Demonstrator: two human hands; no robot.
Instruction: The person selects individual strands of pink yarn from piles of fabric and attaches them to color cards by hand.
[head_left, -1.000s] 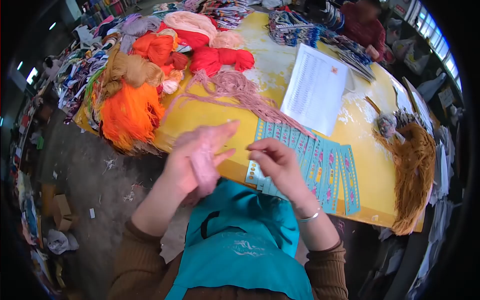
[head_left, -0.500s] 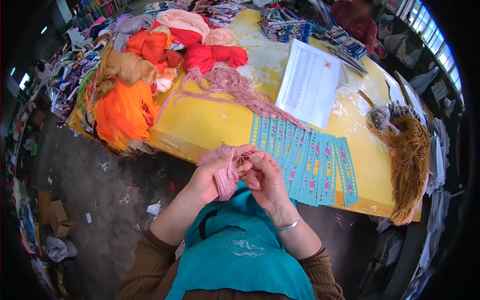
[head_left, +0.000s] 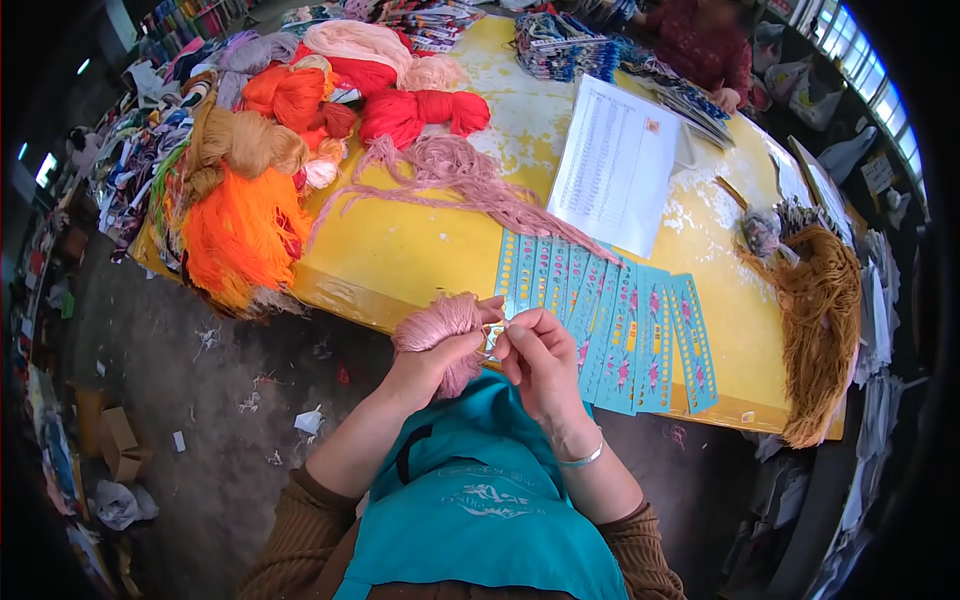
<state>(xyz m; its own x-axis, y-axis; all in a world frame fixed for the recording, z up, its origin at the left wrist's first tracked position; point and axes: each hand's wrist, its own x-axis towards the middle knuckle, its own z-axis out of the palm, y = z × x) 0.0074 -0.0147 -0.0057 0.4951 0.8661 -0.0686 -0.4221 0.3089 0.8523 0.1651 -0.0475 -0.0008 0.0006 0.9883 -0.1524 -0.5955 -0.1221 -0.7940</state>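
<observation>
My left hand [head_left: 428, 372] is wrapped round a bundle of pink yarn [head_left: 440, 330], held above my teal apron by the table's front edge. Beside it my right hand [head_left: 541, 365], with a bracelet at the wrist, pinches thin strands at the bundle's right side. Those strands are too small to follow clearly between the fingers. Behind my hands, a loose pink skein [head_left: 455, 172] stretches over the yellow table [head_left: 390, 250] onto a row of teal printed cards [head_left: 625, 340]. The white printed sheet [head_left: 612, 165] rests just beyond the cards.
Orange yarn [head_left: 245, 235], red yarn [head_left: 425, 113] and tan yarn [head_left: 245, 142] are heaped at the left. A brown skein [head_left: 818, 330] hangs over the right edge. Another person [head_left: 700, 50] is at the far right side, near bundled threads [head_left: 565, 50].
My left thumb has shifted lower on the bundle, and the fingers of my right hand have closed more tightly at the strands. The other person's hand now shows near the table edge.
</observation>
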